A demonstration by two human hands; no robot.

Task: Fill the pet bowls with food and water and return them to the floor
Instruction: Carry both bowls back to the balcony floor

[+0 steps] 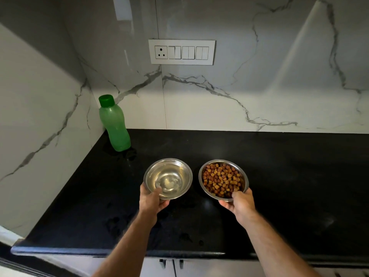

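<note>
dim kitchen, light falling from above onto the marble wall (219, 100); black counter (279, 176) stays dark, wide-angle bending at edges, slightly soft.

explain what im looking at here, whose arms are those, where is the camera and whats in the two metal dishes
There is no machine: these are a person's two bare arms, seen from one camera worn on their head, looking forward and down. The left hand grips the rim of a round steel bowl holding clear water. The right hand grips a matching steel bowl filled with brown kibble. Below them is a black stone counter. A capped green plastic bottle stands in the back left corner, under a white switch panel on the marble wall.
</note>
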